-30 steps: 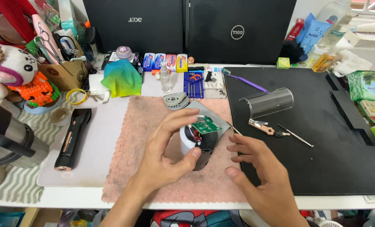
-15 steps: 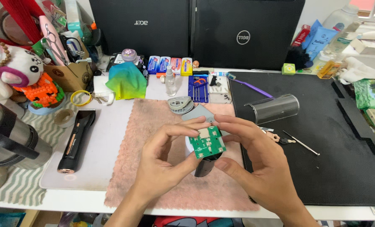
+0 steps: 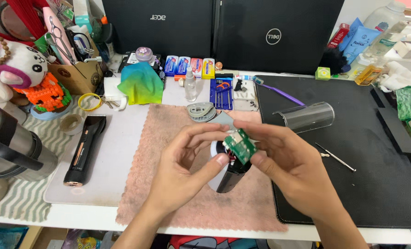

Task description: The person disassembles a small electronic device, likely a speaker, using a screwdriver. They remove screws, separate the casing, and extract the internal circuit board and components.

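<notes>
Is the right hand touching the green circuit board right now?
Touching. The head view shows the right hand with its fingers pinching the green circuit board at its edge.

The green circuit board [image 3: 240, 146] looks like matt laminate with a white plastic connector, above a glossy black plastic casing [image 3: 231, 177]. Beneath lies a fuzzy pink cloth [image 3: 168, 138]. The tube [image 3: 307, 116] is clear, smooth plastic; the black mat [image 3: 376, 152] is matt; the mug [image 3: 9, 147] is brushed metal.

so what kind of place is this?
Likely a home desk used as a hobby repair bench: two closed laptops propped at the back, a screwdriver set, and both hands holding a green circuit board over a cloth.
</notes>
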